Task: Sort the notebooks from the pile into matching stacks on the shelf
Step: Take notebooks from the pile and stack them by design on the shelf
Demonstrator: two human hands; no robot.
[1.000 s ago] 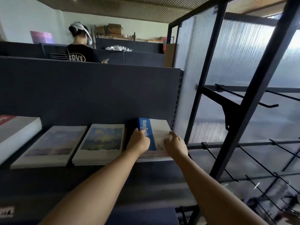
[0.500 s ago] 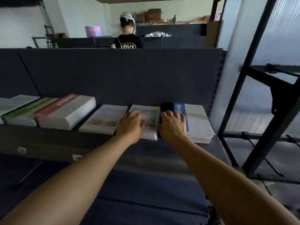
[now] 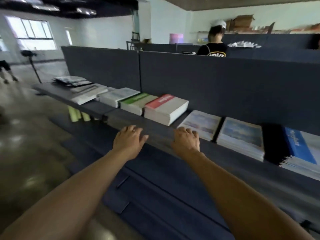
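Two bare hands, flat rectangular notebooks (image 3: pixel 166 108)

Stationery shop (shelf (image 3: pixel 155 129) w/ notebook stacks (image 3: pixel 166 108))

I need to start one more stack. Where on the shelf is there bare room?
Bare shelf shows along the front edge, between the left hand and right hand, before the red-banded stack. From there rightward, and behind, stacks sit nearly edge to edge.

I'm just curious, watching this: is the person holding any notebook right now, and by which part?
Nothing is held. The left hand and right hand hover empty, fingers relaxed, by the dark grey shelf.
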